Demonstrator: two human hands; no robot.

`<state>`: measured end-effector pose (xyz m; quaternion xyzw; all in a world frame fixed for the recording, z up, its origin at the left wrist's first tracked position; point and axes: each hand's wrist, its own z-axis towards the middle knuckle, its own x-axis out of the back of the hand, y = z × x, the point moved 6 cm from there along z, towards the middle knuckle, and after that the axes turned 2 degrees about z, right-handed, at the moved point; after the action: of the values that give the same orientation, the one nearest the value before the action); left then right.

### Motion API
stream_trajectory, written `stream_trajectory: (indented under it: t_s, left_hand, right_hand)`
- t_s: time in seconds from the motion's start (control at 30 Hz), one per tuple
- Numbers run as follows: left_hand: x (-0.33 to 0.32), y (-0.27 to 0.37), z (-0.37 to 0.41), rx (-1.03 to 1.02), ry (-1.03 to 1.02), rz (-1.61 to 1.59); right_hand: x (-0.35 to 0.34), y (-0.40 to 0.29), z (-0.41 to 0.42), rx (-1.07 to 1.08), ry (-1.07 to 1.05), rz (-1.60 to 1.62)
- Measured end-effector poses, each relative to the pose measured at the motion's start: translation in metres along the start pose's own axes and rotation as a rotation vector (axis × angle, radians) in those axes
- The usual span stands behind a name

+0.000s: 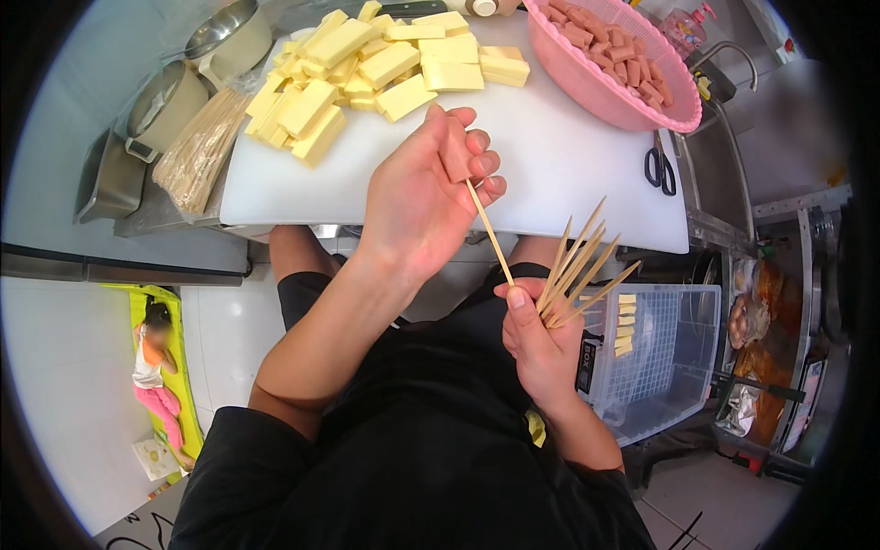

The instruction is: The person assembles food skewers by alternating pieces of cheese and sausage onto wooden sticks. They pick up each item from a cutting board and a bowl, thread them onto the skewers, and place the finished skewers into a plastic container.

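Above the near edge of the white cutting board (522,158), my left hand (430,185) holds a pink block of sausage (454,151) in its curled fingers, palm up. A thin wooden skewer (489,230) meets the lower end of the block; how deep its tip sits is hidden. My right hand (543,337) pinches the other end of that skewer and also grips a fan of several more skewers (577,268). A heap of pale yellow blocks (392,62) lies on the board beyond my left hand. More sausage pieces (619,55) fill a pink plastic basket (584,82) at the upper right.
Black-handled scissors (660,172) lie at the board's right edge. Bagged skewers (203,144) and metal pots (165,103) stand left. A clear plastic box (660,399) with yellow pieces is low right, near a sink (715,158). A person (158,371) lies on a green mat at far left.
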<state>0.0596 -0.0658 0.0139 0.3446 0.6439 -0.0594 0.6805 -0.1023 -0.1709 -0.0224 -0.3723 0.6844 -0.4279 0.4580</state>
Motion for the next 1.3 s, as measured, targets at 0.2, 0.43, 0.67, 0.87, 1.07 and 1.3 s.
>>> stream_trajectory:
  t_s: [0.2, 0.43, 0.67, 0.87, 1.07, 1.3]
  left_hand:
    - [0.001, -0.01, -0.004, -0.006, 0.045, 0.03]
    - [0.001, -0.02, -0.009, -0.053, 0.035, 0.023]
    - [0.004, -0.029, -0.013, -0.057, 0.066, 0.088]
    - [0.004, 0.026, -0.008, -0.33, 0.032, 0.823]
    - [0.002, 0.196, 0.054, -0.876, 0.251, 1.82]
    - [-0.019, 0.16, 0.144, -0.631, -0.389, 2.562]
  right_hand:
    - [-0.005, -0.001, 0.005, -0.003, 0.017, 0.053]
    - [-0.011, 0.001, 0.013, 0.016, 0.064, 0.04]
    - [-0.019, 0.002, 0.028, 0.067, 0.051, 0.088]
    - [-0.007, -0.003, 0.033, 0.118, 0.049, 0.082]
    - [0.029, 0.008, 0.024, 0.09, 0.121, 0.068]
    - [0.03, 0.014, 0.02, 0.084, 0.109, 0.137]
